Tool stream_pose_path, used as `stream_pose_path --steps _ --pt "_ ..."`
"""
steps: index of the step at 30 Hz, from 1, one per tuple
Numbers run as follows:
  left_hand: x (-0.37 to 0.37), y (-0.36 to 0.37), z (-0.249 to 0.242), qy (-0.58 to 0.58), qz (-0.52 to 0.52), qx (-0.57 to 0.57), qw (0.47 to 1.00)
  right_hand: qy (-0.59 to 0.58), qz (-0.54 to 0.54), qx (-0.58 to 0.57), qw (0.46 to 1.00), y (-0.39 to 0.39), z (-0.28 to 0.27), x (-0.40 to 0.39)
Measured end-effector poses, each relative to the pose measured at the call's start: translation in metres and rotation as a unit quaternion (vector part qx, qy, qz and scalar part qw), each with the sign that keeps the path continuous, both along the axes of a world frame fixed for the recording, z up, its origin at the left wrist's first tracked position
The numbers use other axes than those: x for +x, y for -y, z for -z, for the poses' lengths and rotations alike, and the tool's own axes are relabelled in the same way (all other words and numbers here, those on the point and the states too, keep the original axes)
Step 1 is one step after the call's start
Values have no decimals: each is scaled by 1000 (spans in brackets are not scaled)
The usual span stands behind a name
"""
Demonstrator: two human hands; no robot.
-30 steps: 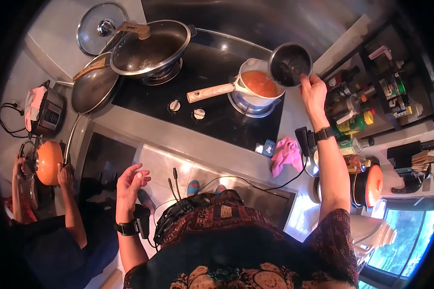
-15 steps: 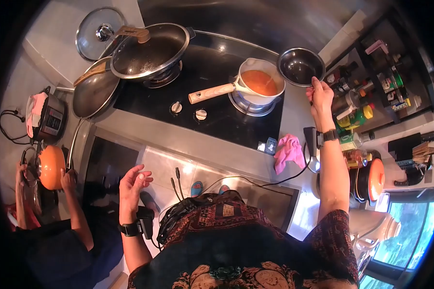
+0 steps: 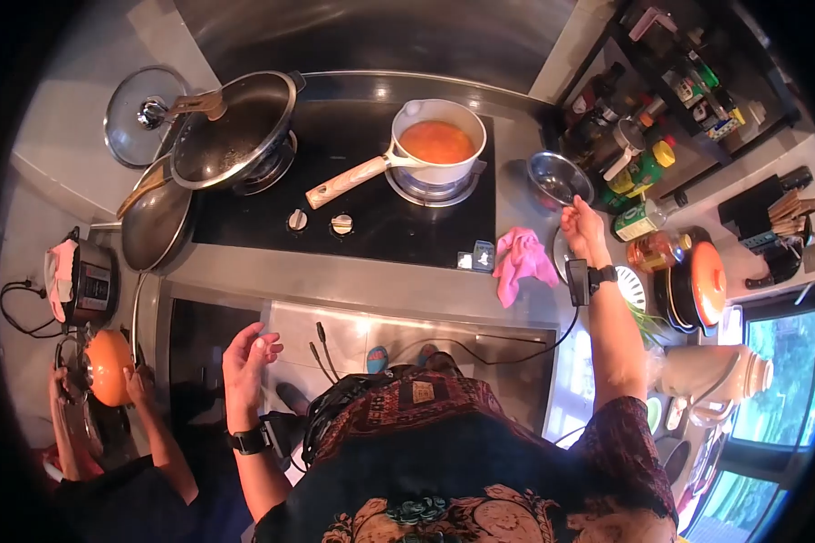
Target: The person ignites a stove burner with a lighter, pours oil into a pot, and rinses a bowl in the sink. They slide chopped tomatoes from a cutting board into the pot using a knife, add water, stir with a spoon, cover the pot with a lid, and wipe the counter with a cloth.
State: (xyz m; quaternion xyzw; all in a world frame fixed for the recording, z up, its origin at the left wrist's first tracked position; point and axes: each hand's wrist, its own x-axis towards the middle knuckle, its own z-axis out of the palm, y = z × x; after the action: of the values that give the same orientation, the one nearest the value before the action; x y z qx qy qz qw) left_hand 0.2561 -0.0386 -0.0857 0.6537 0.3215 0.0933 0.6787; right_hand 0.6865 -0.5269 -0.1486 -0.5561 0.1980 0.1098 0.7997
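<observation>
My right hand [image 3: 585, 230] pinches the near rim of a dark metal bowl [image 3: 554, 177] at the counter to the right of the stove. The bowl looks empty inside and sits level or slightly tilted. To its left, a white saucepan [image 3: 477, 159] with a wooden handle stands on the right burner, holding orange-red liquid [image 3: 436, 142]. A pink cloth [image 3: 523, 262] lies on the counter left of my right wrist. My left hand [image 3: 252, 357] hangs in front of the counter edge, fingers loosely curled and apart, with nothing in it.
A lidded wok [image 3: 231, 136] stands on the left burner, beside a frying pan [image 3: 157, 222]. Bottles [image 3: 638, 172] crowd the right side, near an orange-lidded pot [image 3: 704, 281]. At left, another person's hands [image 3: 138, 387] hold an orange pan [image 3: 109, 366]. A cable [image 3: 516, 361] trails from my right wrist.
My right hand has brought the bowl from beside the saucepan down towards me, over the right-hand counter. The whole view has shifted. My left hand stays about the same.
</observation>
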Motion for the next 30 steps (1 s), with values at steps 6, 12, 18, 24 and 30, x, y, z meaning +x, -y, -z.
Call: stream_pose_path --steps 6,12,18,24,30 --pt "13 11 -10 7 12 -1 1000 -40 -7 13 999 16 48 17" --pt "14 12 -11 0 18 10 1000 -37 -28 14 999 19 79 27" --pt "19 20 -14 -25 26 34 999 -36 -66 1 997 13 58 -3" --pt "42 14 -14 -15 57 71 996 72 -86 -242 964 5 29 -71" --pt "136 -3 -18 63 104 261 958 130 -95 -330 930 0 47 -132"
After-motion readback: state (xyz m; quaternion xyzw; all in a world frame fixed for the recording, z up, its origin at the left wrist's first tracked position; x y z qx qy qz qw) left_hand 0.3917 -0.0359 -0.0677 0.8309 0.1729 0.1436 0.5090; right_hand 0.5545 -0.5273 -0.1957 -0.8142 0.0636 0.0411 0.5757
